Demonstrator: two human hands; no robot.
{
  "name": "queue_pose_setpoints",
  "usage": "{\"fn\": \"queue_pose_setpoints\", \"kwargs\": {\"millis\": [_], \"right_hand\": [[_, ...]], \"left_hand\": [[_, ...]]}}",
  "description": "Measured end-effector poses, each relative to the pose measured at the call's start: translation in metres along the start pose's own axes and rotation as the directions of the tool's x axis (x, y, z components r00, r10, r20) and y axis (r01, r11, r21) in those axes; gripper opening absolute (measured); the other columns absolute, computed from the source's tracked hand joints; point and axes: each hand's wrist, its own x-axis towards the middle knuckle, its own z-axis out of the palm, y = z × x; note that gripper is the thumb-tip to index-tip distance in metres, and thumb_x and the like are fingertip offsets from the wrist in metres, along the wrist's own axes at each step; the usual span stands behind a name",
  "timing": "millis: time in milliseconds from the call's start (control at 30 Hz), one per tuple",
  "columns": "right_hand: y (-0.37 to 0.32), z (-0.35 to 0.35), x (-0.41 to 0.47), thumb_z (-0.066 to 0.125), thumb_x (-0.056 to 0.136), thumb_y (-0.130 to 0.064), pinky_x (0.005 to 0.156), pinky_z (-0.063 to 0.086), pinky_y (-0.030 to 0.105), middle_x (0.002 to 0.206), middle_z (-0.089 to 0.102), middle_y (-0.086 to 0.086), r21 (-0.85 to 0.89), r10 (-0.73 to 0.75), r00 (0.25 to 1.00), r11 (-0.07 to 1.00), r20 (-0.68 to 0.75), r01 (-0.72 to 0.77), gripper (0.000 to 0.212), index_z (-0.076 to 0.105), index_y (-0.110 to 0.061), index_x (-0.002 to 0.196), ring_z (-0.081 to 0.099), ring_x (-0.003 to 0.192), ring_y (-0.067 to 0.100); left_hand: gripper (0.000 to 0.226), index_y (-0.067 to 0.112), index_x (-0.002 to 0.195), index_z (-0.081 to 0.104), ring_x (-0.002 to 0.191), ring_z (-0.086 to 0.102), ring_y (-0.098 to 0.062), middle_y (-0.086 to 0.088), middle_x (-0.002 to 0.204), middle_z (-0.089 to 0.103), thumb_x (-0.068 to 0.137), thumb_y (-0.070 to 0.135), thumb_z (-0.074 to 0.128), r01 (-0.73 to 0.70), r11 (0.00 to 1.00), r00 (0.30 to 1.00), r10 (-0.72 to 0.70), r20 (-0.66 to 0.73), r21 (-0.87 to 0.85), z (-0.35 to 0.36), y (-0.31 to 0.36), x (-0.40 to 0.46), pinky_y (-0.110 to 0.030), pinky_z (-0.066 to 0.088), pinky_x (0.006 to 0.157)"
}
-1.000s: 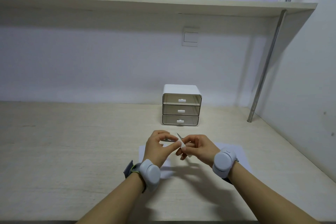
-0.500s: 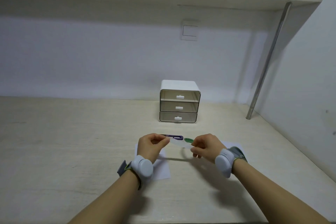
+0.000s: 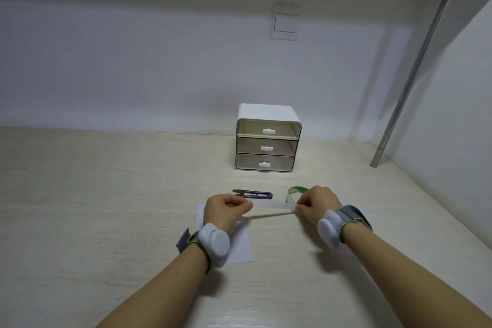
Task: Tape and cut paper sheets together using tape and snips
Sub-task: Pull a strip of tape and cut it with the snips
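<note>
while both hands pinch it, clear tape (image 3: 271, 205) stretches taut.

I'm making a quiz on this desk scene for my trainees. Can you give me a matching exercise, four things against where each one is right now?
Things:
1. snips
2. tape roll
3. tape strip
4. drawer unit

Places:
A. stretched between the left hand and the right hand
B. at the back of the desk, by the wall
C. lying on the desk beyond the left hand
D. at the right hand

Pairs: 1-C, 2-D, 3-A, 4-B
</note>
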Motion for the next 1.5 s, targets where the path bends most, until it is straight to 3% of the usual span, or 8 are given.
{"fn": "queue_pose_setpoints", "kwargs": {"millis": [233,633,667,767,933,1067,1233,1500], "right_hand": [[-0.023,-0.017,0.031,0.064,0.075,-0.011,0.065,0.044,0.026,0.092,0.07,0.013,0.062,0.172,0.985,0.983,0.013,-0.172,0.019,0.072,-0.006,0.092,0.058,0.075,0.027],[-0.09,0.021,0.097,0.065,0.073,-0.042,0.067,0.053,0.03,0.087,0.064,0.019,-0.294,-0.135,0.952,0.931,0.274,0.216,0.035,0.068,-0.013,0.093,0.062,0.107,0.024],[-0.084,0.03,0.104,0.06,0.077,-0.037,0.061,0.044,0.027,0.08,0.057,0.02,-0.309,-0.12,0.947,0.927,0.298,0.214,0.03,0.064,-0.011,0.09,0.031,0.072,0.016],[-0.086,0.028,0.1,0.055,0.088,-0.027,0.059,0.037,0.023,0.078,0.052,0.015,-0.284,-0.147,0.945,0.93,0.294,0.233,0.018,0.061,-0.01,0.085,0.047,0.065,0.026],[-0.076,0.012,0.085,0.027,0.065,-0.09,0.087,0.045,0.029,0.117,0.055,0.035,-0.168,-0.289,0.906,0.921,0.311,0.352,0.111,0.06,0.009,0.104,0.06,0.103,0.027],[-0.08,-0.021,0.058,0.048,0.095,-0.007,0.075,0.034,0.029,0.114,0.059,0.02,-0.168,-0.12,0.965,0.973,0.234,0.161,0.005,0.048,-0.011,0.091,0.042,0.085,0.023],[-0.045,-0.028,0.044,0.05,0.088,0.0,0.076,0.055,0.048,0.09,0.055,0.014,0.124,-0.087,0.996,0.989,0.017,0.084,0.041,0.036,-0.003,0.127,0.055,0.076,0.03],[-0.013,-0.017,-0.005,0.027,0.092,0.017,0.035,0.048,0.02,0.066,0.05,0.009,0.742,0.119,0.991,0.658,0.066,-0.128,0.039,0.054,0.007,0.118,0.05,0.048,0.022]], "left_hand": [[0.013,0.029,0.057,0.073,0.079,0.072,-0.018,0.008,0.071,0.074,0.064,0.021,0.08,0.014,0.992,1.0,-0.015,0.009,0.125,0.002,-0.002,0.009,-0.037,0.057,0.086],[0.013,0.034,0.055,0.069,0.082,0.069,-0.011,0.014,0.067,0.072,0.065,0.034,0.077,0.013,0.952,0.999,0.0,-0.041,0.307,-0.002,-0.003,0.014,-0.034,0.053,0.09],[0.013,0.034,0.055,0.069,0.082,0.069,-0.01,0.015,0.067,0.072,0.065,0.034,0.077,0.013,0.95,0.999,0.001,-0.042,0.313,-0.002,-0.003,0.015,-0.033,0.053,0.089],[0.009,0.031,0.062,0.068,0.082,0.069,-0.009,0.014,0.066,0.073,0.064,0.034,0.076,0.021,0.946,0.999,-0.007,-0.047,0.323,-0.001,-0.002,0.016,-0.034,0.052,0.091],[0.015,0.036,0.078,0.065,0.091,0.067,-0.011,0.013,0.072,0.074,0.066,0.036,0.074,0.048,0.944,0.999,-0.043,-0.025,0.326,0.002,-0.002,0.015,-0.036,0.046,0.099],[0.005,0.043,0.073,0.07,0.1,0.065,-0.012,0.018,0.08,0.074,0.069,0.041,0.073,0.038,0.941,0.999,-0.04,-0.003,0.336,0.002,-0.002,0.012,-0.034,0.046,0.101],[0.007,0.049,0.062,0.071,0.093,0.069,-0.016,0.024,0.079,0.072,0.055,0.048,0.071,0.043,0.958,0.998,-0.054,0.031,0.284,0.001,-0.003,0.014,-0.042,0.049,0.098],[0.016,0.044,0.061,0.073,0.091,0.069,-0.016,0.025,0.07,0.071,0.046,0.046,0.068,0.031,0.974,0.997,-0.047,0.064,0.225,0.002,-0.006,0.017,-0.047,0.049,0.097]]}}
